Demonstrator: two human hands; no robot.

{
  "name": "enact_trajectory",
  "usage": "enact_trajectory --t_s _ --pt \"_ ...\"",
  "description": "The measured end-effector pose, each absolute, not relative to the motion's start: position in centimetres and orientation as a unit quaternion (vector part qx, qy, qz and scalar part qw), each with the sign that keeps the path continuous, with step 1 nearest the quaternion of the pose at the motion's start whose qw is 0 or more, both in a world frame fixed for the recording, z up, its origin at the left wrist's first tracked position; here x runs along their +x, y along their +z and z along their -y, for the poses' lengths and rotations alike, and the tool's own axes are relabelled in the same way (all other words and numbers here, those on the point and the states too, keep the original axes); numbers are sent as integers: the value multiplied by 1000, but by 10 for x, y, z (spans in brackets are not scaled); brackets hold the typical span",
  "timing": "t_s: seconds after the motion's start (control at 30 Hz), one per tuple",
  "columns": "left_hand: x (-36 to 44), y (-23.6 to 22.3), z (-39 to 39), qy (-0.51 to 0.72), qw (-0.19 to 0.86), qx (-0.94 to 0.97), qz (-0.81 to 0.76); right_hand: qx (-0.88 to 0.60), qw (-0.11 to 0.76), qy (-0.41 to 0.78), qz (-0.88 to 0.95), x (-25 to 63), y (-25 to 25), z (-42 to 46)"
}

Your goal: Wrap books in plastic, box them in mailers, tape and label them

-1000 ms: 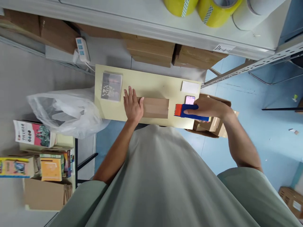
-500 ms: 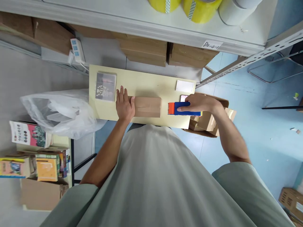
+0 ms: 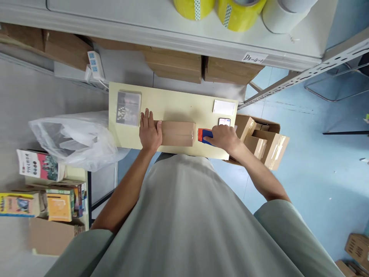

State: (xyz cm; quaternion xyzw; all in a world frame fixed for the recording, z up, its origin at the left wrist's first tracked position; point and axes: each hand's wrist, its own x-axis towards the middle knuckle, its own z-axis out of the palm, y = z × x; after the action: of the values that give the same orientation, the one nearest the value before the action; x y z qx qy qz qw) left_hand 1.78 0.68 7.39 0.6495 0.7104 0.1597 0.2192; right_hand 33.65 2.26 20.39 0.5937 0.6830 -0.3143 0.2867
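Observation:
A brown cardboard box [image 3: 177, 134] lies lengthwise on the pale yellow table [image 3: 170, 99]. My left hand [image 3: 150, 132] rests on the box's left end, fingers stretched out and nothing gripped. My right hand [image 3: 224, 137] is closed around a blue and orange tape dispenser [image 3: 205, 136], whose body is partly hidden under the hand. The dispenser's orange front faces the box's right end, with a small gap between them. Shiny clear tape shows on that end of the box.
A phone [image 3: 224, 122] and a white card-like item [image 3: 223, 107] lie behind my right hand. A plastic-covered packet [image 3: 128, 108] is at the table's left. Beside the table are a plastic bag [image 3: 77, 140] and a carton of taped boxes [image 3: 272, 150]. Tape rolls [image 3: 240, 15] stand on the shelf above.
My right hand has moved left with the tape dispenser, bringing it close to the box's right end. Shiny tape now shows there. My left hand stays on the box.

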Motion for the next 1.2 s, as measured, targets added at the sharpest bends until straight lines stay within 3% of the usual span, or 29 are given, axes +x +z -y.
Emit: enact_trajectory --t_s 0.4,0.63,0.93,1.2 --pt "18 72 -5 153 210 659 -706 653 219 -252 -680 283 176 21" --pt "18 73 -2 152 211 670 -695 748 207 -255 -577 271 153 47" --pt "18 91 2 184 240 695 -652 843 165 -168 -483 270 222 46" --pt "32 182 -54 328 216 781 -486 813 42 -98 -572 209 286 -40"
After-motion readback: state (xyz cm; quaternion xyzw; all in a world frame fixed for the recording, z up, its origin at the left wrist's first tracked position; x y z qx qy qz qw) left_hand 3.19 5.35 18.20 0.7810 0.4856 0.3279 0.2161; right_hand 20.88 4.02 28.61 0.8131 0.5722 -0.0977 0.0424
